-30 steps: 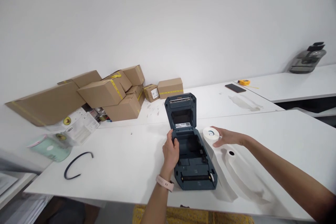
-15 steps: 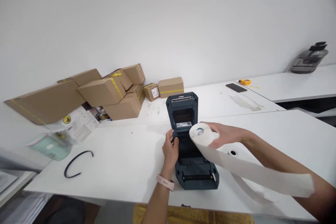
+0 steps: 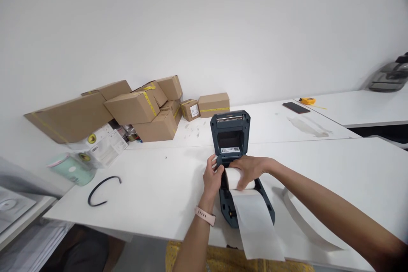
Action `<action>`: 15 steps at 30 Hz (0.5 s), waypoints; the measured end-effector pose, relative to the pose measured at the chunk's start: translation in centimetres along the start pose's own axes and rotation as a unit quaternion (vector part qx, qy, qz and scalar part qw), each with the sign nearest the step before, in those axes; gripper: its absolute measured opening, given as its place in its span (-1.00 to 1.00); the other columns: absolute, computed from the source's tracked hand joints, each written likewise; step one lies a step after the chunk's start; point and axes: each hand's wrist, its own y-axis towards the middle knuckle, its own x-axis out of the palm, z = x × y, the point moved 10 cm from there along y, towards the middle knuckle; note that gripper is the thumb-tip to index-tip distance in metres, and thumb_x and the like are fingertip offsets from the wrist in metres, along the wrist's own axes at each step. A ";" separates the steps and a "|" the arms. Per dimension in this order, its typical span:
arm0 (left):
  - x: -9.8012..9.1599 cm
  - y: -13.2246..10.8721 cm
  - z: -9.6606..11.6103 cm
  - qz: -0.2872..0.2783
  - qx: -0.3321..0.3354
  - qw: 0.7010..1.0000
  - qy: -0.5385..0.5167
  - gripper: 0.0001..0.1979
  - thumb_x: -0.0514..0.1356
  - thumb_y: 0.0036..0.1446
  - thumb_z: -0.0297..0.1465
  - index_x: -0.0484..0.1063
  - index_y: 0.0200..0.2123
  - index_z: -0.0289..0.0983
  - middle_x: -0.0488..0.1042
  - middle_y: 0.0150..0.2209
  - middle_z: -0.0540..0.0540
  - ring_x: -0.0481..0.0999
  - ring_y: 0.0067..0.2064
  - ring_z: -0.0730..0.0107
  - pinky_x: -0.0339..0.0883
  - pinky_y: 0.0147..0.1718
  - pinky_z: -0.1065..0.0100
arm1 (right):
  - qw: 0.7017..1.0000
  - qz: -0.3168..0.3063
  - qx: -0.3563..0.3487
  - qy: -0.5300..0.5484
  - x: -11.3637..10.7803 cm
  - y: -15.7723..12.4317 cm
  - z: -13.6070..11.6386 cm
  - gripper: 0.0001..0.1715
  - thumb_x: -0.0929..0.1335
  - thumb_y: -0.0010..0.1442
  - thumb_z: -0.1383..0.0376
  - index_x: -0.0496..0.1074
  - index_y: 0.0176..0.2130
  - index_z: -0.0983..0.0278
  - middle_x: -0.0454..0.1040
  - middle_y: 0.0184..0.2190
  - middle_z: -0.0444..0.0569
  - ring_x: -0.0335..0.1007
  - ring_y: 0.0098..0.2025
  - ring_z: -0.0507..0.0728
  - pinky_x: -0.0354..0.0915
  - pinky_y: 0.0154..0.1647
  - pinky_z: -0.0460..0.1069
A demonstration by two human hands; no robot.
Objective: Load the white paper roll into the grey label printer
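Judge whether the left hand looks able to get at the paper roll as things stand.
Likely yes: the left hand is at the printer's left edge, close to the paper roll; the lid stands open, and the roll's left part shows, though the right hand covers some.

The printer (image 3: 230,132) is finished in dark blue-grey; the paper roll (image 3: 233,177) and worktop (image 3: 143,195) are seen in white. Brown boxes (image 3: 129,109) are banded with yellow tape (image 3: 149,103). The wristband (image 3: 205,216) is tinted pale pink, the cylinder (image 3: 76,172) mint green; the mustard cloth (image 3: 174,257) is speckled.
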 end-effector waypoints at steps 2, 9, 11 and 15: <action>0.1 0.1 0.0 0.000 0.002 1.000 -0.002 -0.48 0.20 0.17 -0.38 0.31 0.21 -0.15 0.50 0.17 -0.20 0.57 0.07 0.20 0.38 0.11 0.17 | 1.000 0.000 -0.009 -0.014 0.5 0.7 0.2 -0.07 0.52 -0.17 -0.15 0.49 0.11 0.24 0.54 0.06 0.11 0.43 0.10 0.42 0.33 0.04 0.13; 0.8 -0.4 0.1 0.009 0.049 0.999 -0.022 -0.57 0.14 0.22 -0.33 0.38 0.15 -0.26 0.43 0.22 -0.24 0.43 0.20 0.19 0.28 0.19 0.19 | 1.000 -0.003 0.004 -0.020 1.2 1.7 1.3 0.02 0.49 -0.09 -0.18 0.42 0.22 0.29 0.50 0.14 0.20 0.38 0.19 0.46 0.24 0.18 0.21; 1.0 -0.7 0.2 0.009 0.062 0.998 -0.024 -0.60 0.13 0.24 -0.30 0.42 0.12 -0.26 0.44 0.21 -0.23 0.40 0.24 0.18 0.23 0.24 0.18 | 1.000 0.001 0.009 -0.019 1.1 1.9 1.4 0.07 0.51 -0.12 -0.17 0.40 0.24 0.29 0.50 0.15 0.21 0.38 0.19 0.47 0.25 0.17 0.21; 1.0 -0.8 0.5 0.009 0.076 0.997 -0.023 -0.67 0.15 0.22 -0.29 0.53 -0.01 -0.26 0.49 0.14 -0.23 0.36 0.27 0.13 0.14 0.29 0.16 | 1.000 0.018 0.016 -0.016 0.8 2.1 1.1 0.08 0.56 -0.19 -0.11 0.43 0.23 0.29 0.52 0.12 0.21 0.41 0.16 0.49 0.29 0.14 0.21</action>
